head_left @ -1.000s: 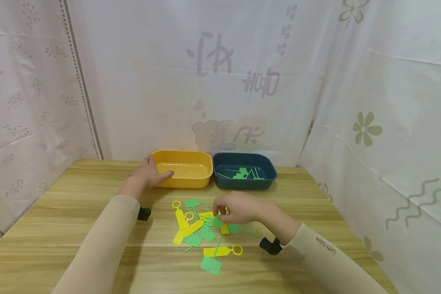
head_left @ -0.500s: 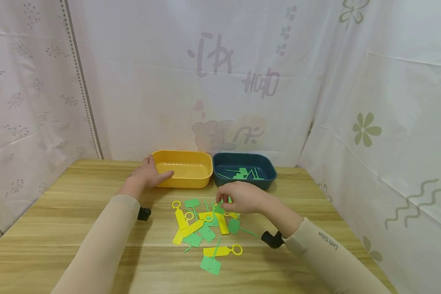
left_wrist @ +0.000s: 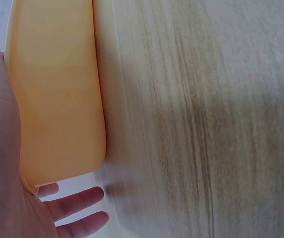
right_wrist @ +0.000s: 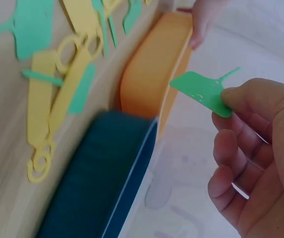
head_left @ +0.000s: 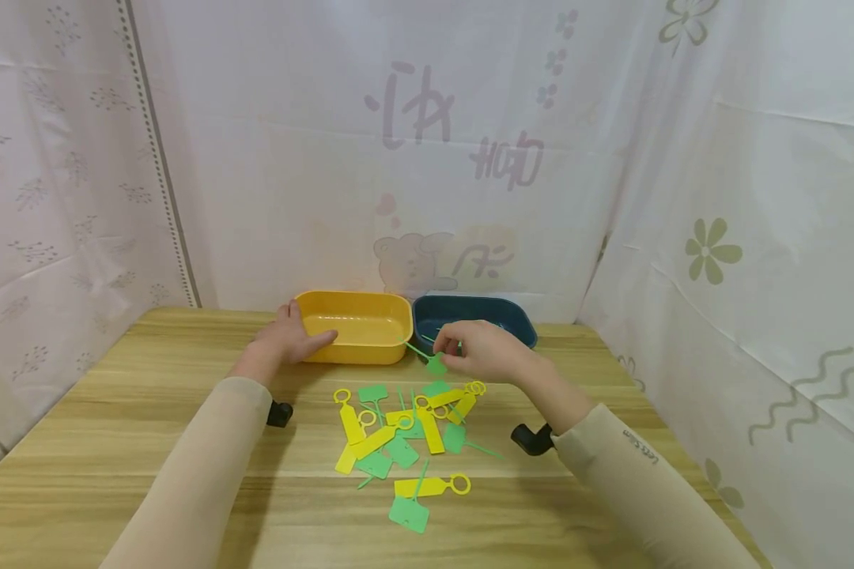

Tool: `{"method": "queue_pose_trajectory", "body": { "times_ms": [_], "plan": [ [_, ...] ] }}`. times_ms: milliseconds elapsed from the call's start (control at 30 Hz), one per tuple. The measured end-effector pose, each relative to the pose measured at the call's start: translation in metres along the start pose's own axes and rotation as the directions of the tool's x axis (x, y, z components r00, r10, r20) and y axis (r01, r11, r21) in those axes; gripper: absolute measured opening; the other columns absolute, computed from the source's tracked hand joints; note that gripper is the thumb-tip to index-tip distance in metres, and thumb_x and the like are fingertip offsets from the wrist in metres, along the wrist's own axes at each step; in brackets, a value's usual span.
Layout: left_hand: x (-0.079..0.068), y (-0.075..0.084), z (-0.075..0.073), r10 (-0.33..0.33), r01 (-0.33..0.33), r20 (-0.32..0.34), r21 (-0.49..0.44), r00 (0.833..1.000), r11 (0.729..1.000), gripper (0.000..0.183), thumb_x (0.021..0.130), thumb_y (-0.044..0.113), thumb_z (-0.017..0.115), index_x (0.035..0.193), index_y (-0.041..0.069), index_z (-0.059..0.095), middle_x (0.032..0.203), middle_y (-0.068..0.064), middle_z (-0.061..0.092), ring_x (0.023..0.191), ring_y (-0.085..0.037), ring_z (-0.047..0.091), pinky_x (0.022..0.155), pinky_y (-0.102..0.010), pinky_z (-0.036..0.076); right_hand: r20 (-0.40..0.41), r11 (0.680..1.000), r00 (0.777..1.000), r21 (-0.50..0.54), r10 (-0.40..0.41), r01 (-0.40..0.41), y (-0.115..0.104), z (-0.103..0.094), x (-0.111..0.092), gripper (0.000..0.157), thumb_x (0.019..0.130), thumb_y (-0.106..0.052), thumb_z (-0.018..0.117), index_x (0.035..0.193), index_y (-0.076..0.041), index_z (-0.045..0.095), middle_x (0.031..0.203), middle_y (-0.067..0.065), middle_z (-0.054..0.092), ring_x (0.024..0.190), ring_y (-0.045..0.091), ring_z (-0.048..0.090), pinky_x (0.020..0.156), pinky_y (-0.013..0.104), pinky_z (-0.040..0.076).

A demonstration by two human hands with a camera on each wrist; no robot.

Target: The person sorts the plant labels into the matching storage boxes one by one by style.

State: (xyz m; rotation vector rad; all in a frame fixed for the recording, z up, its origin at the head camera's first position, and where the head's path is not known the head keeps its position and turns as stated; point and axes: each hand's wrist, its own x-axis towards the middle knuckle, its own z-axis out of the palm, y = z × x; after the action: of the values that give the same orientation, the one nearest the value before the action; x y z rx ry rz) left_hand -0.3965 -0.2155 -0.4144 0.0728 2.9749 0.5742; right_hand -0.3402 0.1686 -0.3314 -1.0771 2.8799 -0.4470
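Observation:
My right hand (head_left: 485, 349) pinches a green plant label (right_wrist: 201, 91) between thumb and fingertips, its thin stem pointing away. In the head view this hand is over the front rim of the dark blue bin (head_left: 470, 357). My left hand (head_left: 285, 336) holds the left end of the yellow bin (head_left: 356, 355), thumb over the front rim and fingers along the outer end. In the left wrist view, the fingers (left_wrist: 77, 202) extend past the bin's end. Yellow ring-ended plant labels (head_left: 430, 431) and green ones (head_left: 401, 451) lie in a loose, overlapping pile before the bins.
The two bins stand side by side at the back of the wooden table (head_left: 292, 506). Several green labels were lying in the blue bin, now mostly hidden by my right hand. A patterned white curtain (head_left: 277, 197) hangs behind and at both sides.
My right hand has lifted the green label from the pile and carried it back to the blue bin's front edge, uncovering yellow labels beneath. The left hand stays on the yellow bin.

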Motion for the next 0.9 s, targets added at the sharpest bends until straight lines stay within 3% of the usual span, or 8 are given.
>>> {"method": "queue_pose_trajectory", "body": {
  "times_ms": [200,400,767,900],
  "plan": [
    [0.002,-0.002,0.001,0.007,-0.007,-0.007,0.012,1.0,1.0,0.129,0.101,0.083,0.041,0.168,-0.016,-0.009,0.179,-0.039,-0.002,0.154,-0.066,0.034,0.125,-0.077,0.031,-0.124,0.995,0.988,-0.01,0.093,-0.095,0.013,-0.012,0.008,0.018,0.106,-0.026,0.07,0.121,-0.019,0.076,0.108,-0.002,0.078,0.093,0.016,0.07,0.087,0.041,0.06],
    [0.004,-0.003,0.002,0.01,-0.01,-0.008,0.019,1.0,1.0,0.129,0.101,0.084,0.04,0.168,-0.016,-0.009,0.179,-0.038,-0.001,0.155,-0.066,0.034,0.125,-0.077,0.031,-0.203,0.987,0.966,0.028,0.16,-0.157,0.032,-0.018,0.016,0.021,0.106,-0.024,0.068,0.122,-0.012,0.075,0.108,0.005,0.078,0.089,0.02,0.069,0.083,0.041,0.06],
    [0.003,-0.003,0.002,0.008,-0.008,-0.01,0.024,1.0,1.0,0.13,0.1,0.085,0.04,0.168,-0.016,-0.008,0.179,-0.038,-0.001,0.154,-0.066,0.034,0.124,-0.078,0.032,-0.22,0.952,0.926,0.069,0.307,-0.299,0.069,-0.02,0.021,0.024,0.109,-0.023,0.065,0.128,-0.008,0.071,0.115,0.012,0.076,0.103,0.031,0.069,0.097,0.051,0.059],
    [0.004,-0.003,0.002,0.011,-0.011,-0.009,0.025,1.0,1.0,0.13,0.101,0.085,0.04,0.168,-0.015,-0.008,0.179,-0.038,-0.001,0.154,-0.066,0.035,0.124,-0.077,0.033,-0.213,0.935,0.911,0.048,0.353,-0.351,0.076,-0.018,0.02,0.034,0.111,-0.027,0.066,0.138,-0.006,0.067,0.124,0.016,0.075,0.111,0.036,0.07,0.103,0.055,0.057]
  ]
}}
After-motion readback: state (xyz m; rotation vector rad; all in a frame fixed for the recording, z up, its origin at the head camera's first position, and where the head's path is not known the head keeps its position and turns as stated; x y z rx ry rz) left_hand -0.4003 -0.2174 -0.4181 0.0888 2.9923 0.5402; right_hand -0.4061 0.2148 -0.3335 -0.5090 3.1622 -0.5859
